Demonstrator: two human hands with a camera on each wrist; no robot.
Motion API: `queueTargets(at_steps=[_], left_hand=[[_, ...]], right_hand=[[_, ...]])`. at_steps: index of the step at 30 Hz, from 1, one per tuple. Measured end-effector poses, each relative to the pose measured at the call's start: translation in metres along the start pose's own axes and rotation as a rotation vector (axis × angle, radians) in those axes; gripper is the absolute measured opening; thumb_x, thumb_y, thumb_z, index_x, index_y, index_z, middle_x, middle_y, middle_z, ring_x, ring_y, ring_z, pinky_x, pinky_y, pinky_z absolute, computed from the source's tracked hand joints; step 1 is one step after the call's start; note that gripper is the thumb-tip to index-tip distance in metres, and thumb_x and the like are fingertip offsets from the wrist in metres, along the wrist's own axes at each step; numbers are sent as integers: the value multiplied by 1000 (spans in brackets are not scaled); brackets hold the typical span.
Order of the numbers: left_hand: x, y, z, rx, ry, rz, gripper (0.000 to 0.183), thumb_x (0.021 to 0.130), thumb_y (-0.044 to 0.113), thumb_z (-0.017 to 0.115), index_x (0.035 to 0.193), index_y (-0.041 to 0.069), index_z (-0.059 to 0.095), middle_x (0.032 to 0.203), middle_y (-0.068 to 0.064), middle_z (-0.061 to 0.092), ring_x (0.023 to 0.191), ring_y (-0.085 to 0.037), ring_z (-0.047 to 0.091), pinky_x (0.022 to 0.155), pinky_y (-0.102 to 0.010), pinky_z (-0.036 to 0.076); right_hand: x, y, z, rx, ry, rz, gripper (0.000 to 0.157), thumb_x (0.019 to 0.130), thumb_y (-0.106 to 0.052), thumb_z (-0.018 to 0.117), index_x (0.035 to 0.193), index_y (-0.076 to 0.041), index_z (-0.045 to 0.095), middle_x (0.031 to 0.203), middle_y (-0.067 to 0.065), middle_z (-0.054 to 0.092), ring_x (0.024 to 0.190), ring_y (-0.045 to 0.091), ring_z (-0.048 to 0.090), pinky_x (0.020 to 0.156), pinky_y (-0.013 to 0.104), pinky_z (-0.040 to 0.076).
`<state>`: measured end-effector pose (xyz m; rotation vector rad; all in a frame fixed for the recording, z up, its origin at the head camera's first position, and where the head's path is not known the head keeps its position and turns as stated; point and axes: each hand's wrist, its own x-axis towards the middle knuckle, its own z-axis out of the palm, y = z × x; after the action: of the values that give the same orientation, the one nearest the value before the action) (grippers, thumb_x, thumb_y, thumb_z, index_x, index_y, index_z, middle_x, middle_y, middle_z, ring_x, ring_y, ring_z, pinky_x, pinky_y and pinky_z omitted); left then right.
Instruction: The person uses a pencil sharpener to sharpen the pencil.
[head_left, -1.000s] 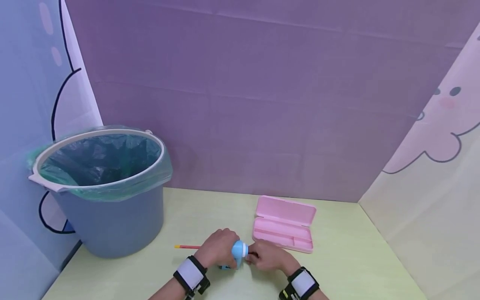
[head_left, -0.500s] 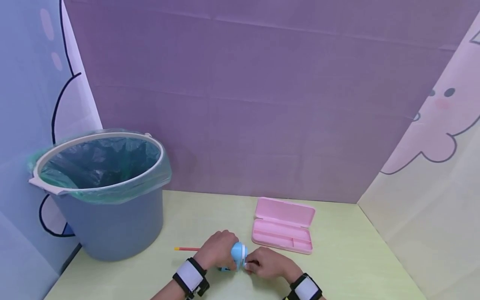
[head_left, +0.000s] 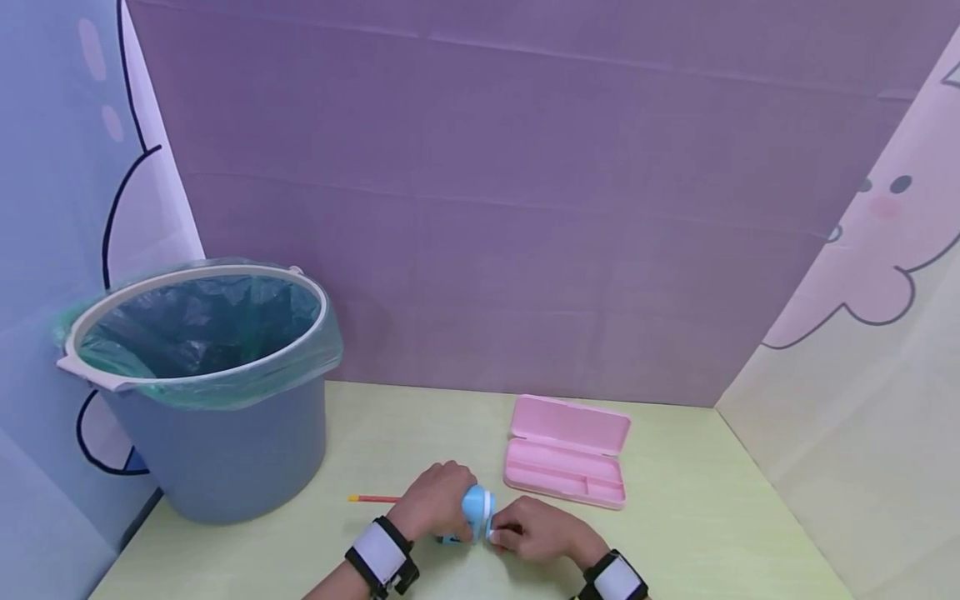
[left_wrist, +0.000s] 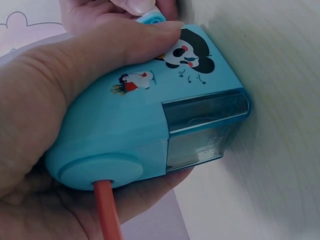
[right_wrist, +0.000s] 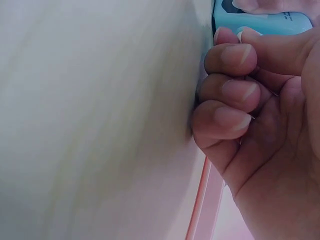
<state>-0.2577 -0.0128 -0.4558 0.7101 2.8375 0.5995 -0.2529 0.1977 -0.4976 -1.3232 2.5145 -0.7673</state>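
Note:
My left hand (head_left: 437, 500) grips a blue desktop pencil sharpener (left_wrist: 125, 125) with cartoon prints and a clear shavings drawer (left_wrist: 202, 135). A red pencil (left_wrist: 106, 210) sticks into the round hole at its front. In the head view the pencil's yellow end points left. On the sharpener's other side, my right hand (head_left: 542, 529) pinches the small blue-and-white crank handle (left_wrist: 151, 18) between thumb and index finger. Its remaining fingers are curled close over the table, as the right wrist view shows. The pencil's tip is hidden inside the sharpener.
A pink pencil case (head_left: 566, 468) lies with its lid raised behind my right hand. At the left stands a large blue bin (head_left: 240, 458) lined with a green bag (head_left: 202, 321). A purple backdrop (head_left: 480, 208) closes off the table's (head_left: 712, 508) far edge.
My right hand has dropped slightly toward me along with the crank handle, its wrist shifting a little right and down. The left hand, sharpener and pencil stay in place.

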Motion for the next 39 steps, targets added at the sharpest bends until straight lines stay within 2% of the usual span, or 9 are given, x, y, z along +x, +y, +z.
queueTargets(at_steps=[15, 27, 31, 39], left_hand=[[-3, 2, 1, -21, 23, -5, 40, 56, 26, 93, 84, 16, 67, 80, 4, 54, 74, -16, 48, 66, -32, 45], [-4, 3, 0, -5, 31, -6, 40, 56, 26, 93, 84, 15, 67, 78, 4, 54, 72, -15, 48, 64, -31, 44], [-4, 4, 0, -12, 11, -21, 41, 57, 25, 93, 88, 14, 69, 80, 4, 54, 75, -16, 48, 67, -32, 45], [-3, 4, -1, 10, 29, 6, 41, 56, 26, 93, 87, 14, 69, 79, 5, 56, 72, -14, 49, 66, -31, 45]], right_hand=[[-5, 1, -2, 250, -98, 13, 31, 102, -18, 49, 77, -6, 62, 59, -14, 42, 51, -5, 37, 51, 13, 33], [-6, -3, -3, 328, -111, 26, 34, 103, -23, 49, 75, -7, 59, 59, -11, 42, 50, -2, 37, 52, 14, 32], [-9, -8, -6, 370, -113, 47, 33, 103, -22, 50, 76, -6, 60, 59, -10, 42, 51, -1, 37, 52, 15, 32], [-12, -12, -11, 434, -86, 57, 31, 102, -22, 51, 78, -5, 62, 61, -8, 44, 50, 0, 36, 49, 16, 31]])
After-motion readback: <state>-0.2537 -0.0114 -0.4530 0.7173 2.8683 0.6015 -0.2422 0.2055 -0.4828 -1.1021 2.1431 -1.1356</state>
